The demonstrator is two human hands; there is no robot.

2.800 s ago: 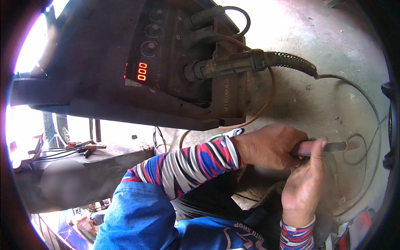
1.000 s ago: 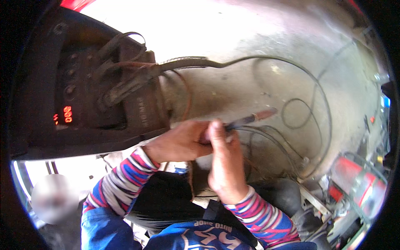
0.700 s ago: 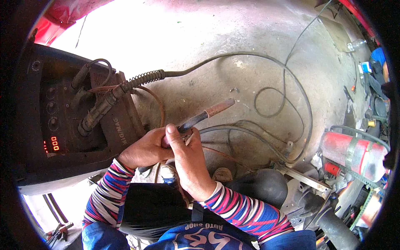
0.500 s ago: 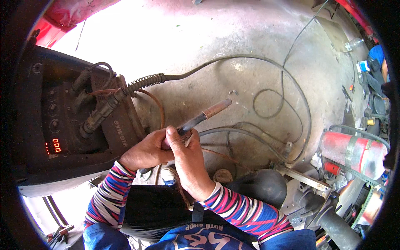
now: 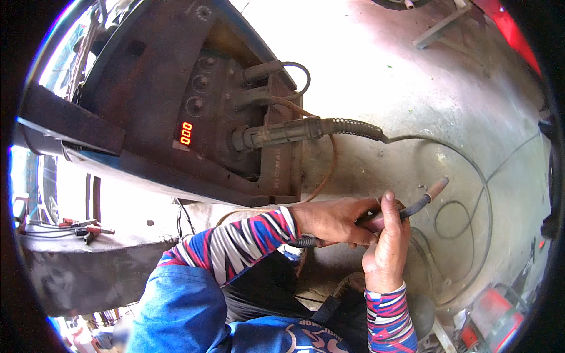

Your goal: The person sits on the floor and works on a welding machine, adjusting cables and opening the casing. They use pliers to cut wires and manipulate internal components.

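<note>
A welding torch [image 5: 436,188] with a dark bent neck and a copper-coloured nozzle is gripped by both of my hands. My left hand [image 5: 338,220] is closed around its handle, and the ribbed cable end shows below this wrist. My right hand [image 5: 388,247] wraps the front of the handle near the neck, thumb pointing up. The nozzle points toward the far right, touching nothing. Beyond my left forearm stands a dark welding machine [image 5: 159,88] with knobs and a lit red display. A thick plug with a spring sleeve [image 5: 353,128] sits in its front panel.
The torch's black cable [image 5: 479,167] loops across the concrete floor [image 5: 400,165] to the right. Red-and-grey equipment [image 5: 494,312] lies at the lower right. Clamps with red handles [image 5: 88,228] rest on a ledge at the left. A metal stand [image 5: 444,26] is at the far right.
The view has swung left, so the welding machine and my hands sit farther right in the picture. Both hands remain closed on the torch.
</note>
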